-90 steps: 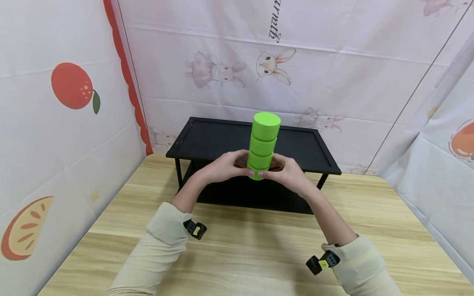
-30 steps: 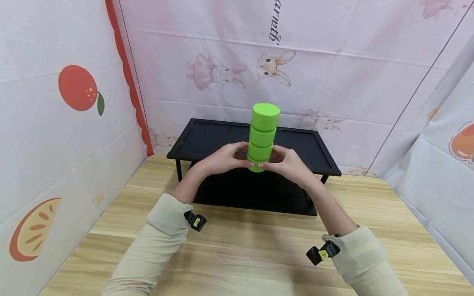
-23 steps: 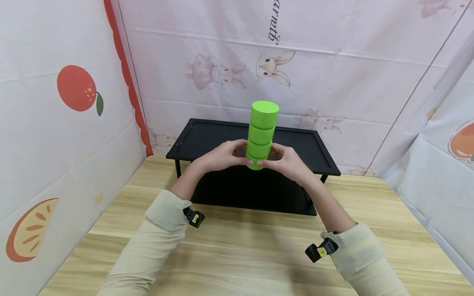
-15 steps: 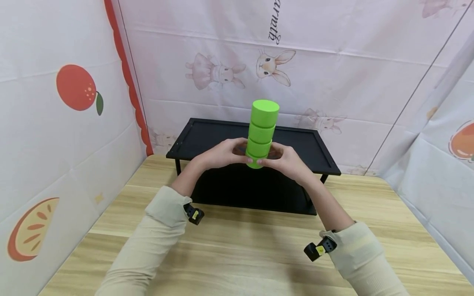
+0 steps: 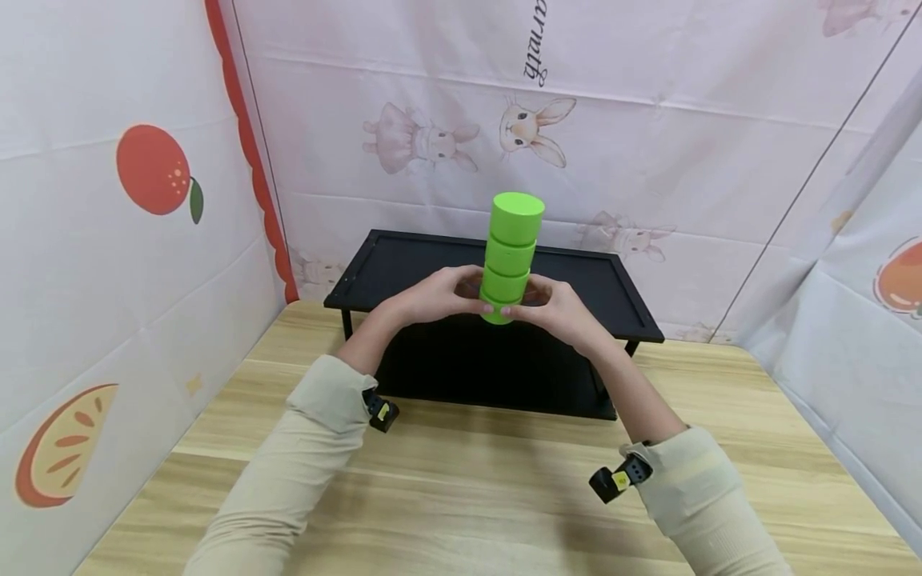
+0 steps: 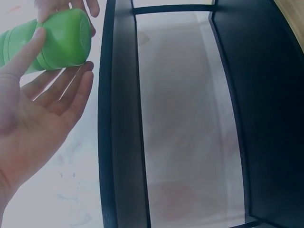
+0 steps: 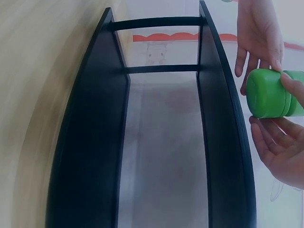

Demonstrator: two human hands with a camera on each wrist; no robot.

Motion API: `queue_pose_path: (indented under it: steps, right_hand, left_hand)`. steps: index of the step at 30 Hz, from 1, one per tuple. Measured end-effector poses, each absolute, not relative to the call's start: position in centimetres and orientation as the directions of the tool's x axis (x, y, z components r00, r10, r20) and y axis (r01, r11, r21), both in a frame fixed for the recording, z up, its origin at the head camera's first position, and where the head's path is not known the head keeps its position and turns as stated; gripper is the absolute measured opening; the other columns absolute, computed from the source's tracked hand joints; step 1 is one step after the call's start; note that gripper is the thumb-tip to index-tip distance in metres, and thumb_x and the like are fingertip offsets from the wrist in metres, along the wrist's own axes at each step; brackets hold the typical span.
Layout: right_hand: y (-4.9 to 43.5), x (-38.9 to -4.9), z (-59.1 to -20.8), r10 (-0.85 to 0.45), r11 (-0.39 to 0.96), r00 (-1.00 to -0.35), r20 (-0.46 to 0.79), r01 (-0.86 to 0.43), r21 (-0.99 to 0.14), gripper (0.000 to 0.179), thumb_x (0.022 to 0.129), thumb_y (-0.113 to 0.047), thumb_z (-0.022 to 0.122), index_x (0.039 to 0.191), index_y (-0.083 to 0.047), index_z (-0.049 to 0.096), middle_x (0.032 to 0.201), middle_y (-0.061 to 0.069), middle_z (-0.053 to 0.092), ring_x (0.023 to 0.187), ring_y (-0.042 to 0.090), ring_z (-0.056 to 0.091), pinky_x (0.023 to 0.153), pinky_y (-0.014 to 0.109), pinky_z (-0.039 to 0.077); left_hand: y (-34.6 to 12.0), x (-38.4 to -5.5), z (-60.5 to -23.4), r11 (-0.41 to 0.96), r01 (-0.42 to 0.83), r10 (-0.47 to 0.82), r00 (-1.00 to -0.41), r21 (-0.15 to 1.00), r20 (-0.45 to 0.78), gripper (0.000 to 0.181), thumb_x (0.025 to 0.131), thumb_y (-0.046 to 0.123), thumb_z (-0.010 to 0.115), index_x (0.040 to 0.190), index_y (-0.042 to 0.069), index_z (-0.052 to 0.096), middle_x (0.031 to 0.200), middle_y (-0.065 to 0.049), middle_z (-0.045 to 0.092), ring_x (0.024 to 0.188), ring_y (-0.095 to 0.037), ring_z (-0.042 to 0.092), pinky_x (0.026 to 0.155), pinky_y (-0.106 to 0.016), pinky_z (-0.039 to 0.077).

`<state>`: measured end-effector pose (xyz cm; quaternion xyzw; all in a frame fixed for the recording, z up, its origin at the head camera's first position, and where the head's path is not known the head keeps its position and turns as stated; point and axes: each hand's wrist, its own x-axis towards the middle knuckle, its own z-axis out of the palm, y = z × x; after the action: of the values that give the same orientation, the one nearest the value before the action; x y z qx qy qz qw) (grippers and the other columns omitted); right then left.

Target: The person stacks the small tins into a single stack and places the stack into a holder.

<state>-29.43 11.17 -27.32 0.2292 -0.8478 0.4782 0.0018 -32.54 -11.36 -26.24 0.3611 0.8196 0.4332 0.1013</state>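
Held between both hands is a tall bright green cylinder [image 5: 510, 258] with grooves dividing it into several stacked sections. It stands nearly upright, tilted a little, above the front edge of a black two-tier shelf [image 5: 425, 256]. My left hand [image 5: 438, 298] pinches its lower end from the left, thumb in front. From the right, my right hand [image 5: 565, 316] grips the same end in the same way. In the left wrist view the rounded base of the cylinder [image 6: 66, 40] shows beside the shelf. The right wrist view shows the cylinder's base [image 7: 268, 95] with fingers on either side.
Under the shelf lies a wooden table [image 5: 461, 488]. Fabric walls surround it: a pink rabbit-print cloth [image 5: 446, 72] at the back, a white fruit-print cloth [image 5: 65, 264] at the left and another white cloth [image 5: 850, 320] at the right. A small black camera sits at each wrist.
Both hands have raised the green cylinder slightly over the last three seconds, mostly in the earlier part. Their hold looks the same, and the shelf has stayed put.
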Motion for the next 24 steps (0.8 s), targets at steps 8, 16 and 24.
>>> queue_pose_path:
  steps: [8,16,24]
  right_hand:
    - [11.0,-29.7,-27.1,-0.381,0.444,-0.9,0.211,-0.378,-0.812,0.054,0.081,-0.03,0.071,0.127,-0.009,0.052,0.111,0.008,0.06,0.104,0.022,0.053,0.087,0.046,0.044]
    - [9.9,-27.8,-25.0,-0.381,0.463,-0.91,0.163,-0.34,-0.818,0.051,0.086,-0.017,0.066,0.131,-0.002,0.048,0.116,0.017,0.056,0.108,0.027,0.051,0.09,0.046,0.042]
    - [10.5,-29.5,-26.0,-0.389,0.458,-0.908,0.155,-0.336,-0.823,0.054,0.086,-0.02,0.067,0.133,-0.003,0.045,0.117,0.016,0.055,0.109,0.026,0.051,0.09,0.045,0.043]
  left_hand:
    - [-11.3,-33.0,-26.4,0.373,0.506,0.67,-0.727,0.778,0.151,0.058,0.087,0.023,0.065,0.136,0.006,0.04,0.12,-0.007,0.054,0.109,-0.019,0.052,0.089,-0.034,0.045]
    - [-11.4,-33.8,-26.6,0.372,0.496,0.667,-0.73,0.784,0.145,0.058,0.087,0.024,0.066,0.136,0.007,0.04,0.119,-0.006,0.054,0.109,-0.018,0.052,0.089,-0.034,0.045]
    - [-11.4,-34.2,-26.7,0.372,0.486,0.66,-0.738,0.79,0.143,0.058,0.087,0.024,0.065,0.136,0.008,0.04,0.121,-0.006,0.053,0.109,-0.018,0.051,0.09,-0.034,0.044]
